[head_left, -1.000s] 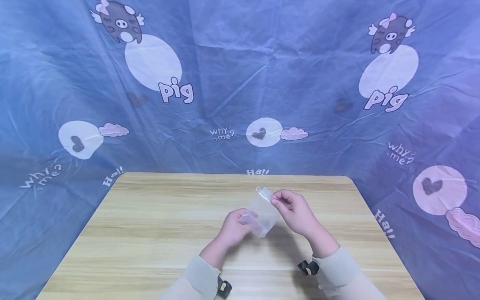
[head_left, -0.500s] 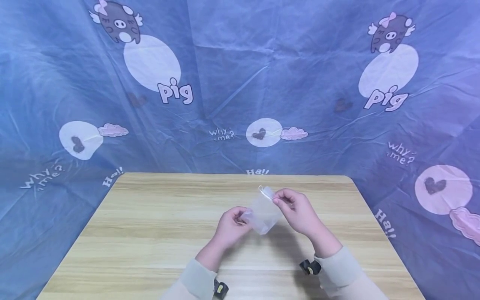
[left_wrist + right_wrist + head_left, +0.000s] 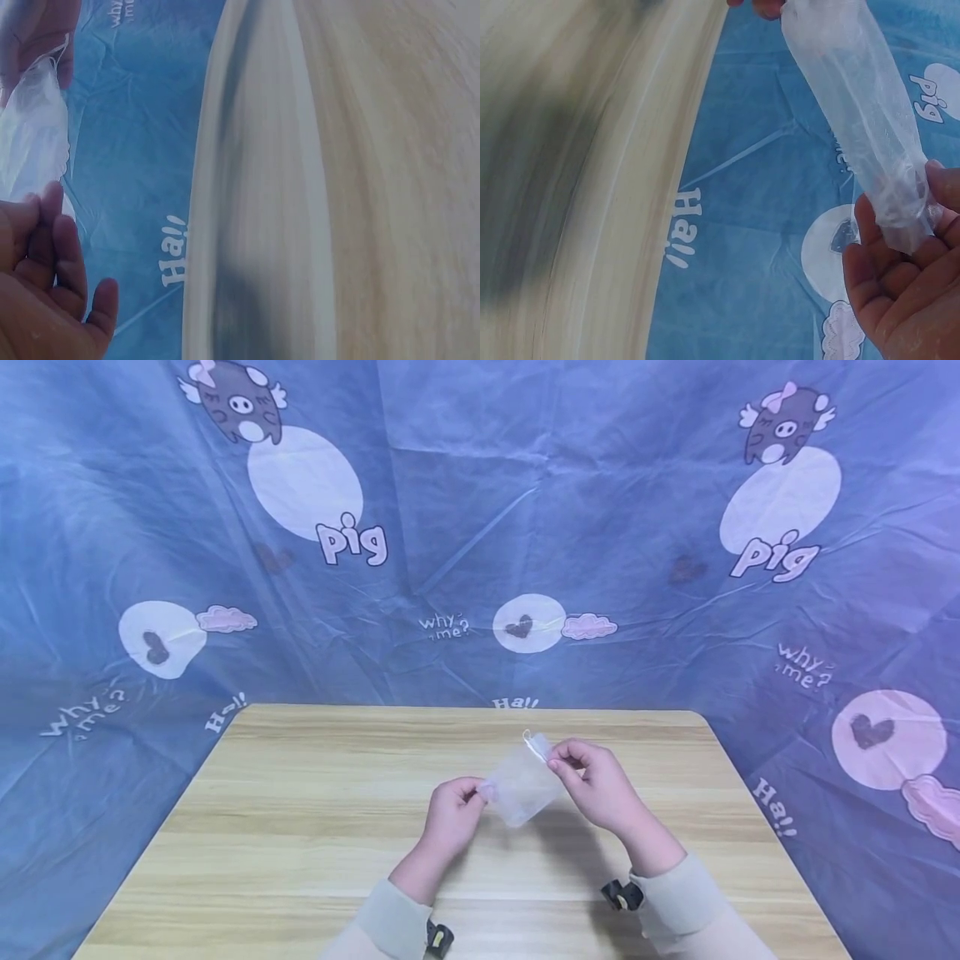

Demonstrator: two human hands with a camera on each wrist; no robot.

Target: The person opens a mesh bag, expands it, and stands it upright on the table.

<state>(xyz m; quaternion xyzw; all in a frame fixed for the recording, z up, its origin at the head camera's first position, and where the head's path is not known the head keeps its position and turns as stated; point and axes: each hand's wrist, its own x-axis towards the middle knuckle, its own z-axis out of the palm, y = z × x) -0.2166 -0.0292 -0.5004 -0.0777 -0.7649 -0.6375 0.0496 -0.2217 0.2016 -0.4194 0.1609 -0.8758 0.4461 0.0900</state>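
Observation:
A small, sheer white drawstring bag (image 3: 522, 787) is held above the table between both hands in the head view. My left hand (image 3: 452, 817) pinches its lower left corner between thumb and fingers. Near the drawstring edge, my right hand (image 3: 597, 787) pinches the bag's upper right side. A thin white cord loop (image 3: 527, 736) sticks up from that edge. In the left wrist view the bag (image 3: 34, 131) hangs between the two hands, partly cut off by the frame. The right wrist view shows the bag (image 3: 855, 97) drawn out lengthwise, gathered at the right fingers.
Beneath the hands lies a light wood-grain table (image 3: 315, 827), with shadows below the bag and right arm. A blue printed cloth (image 3: 465, 543) stands behind the table and along both sides. Black wrist cameras (image 3: 622, 895) sit by the pale sleeve cuffs.
My left hand has shifted left, from overlapping the bag to pinching its corner. The bag has risen slightly and is spread out flatter. The right hand has barely moved.

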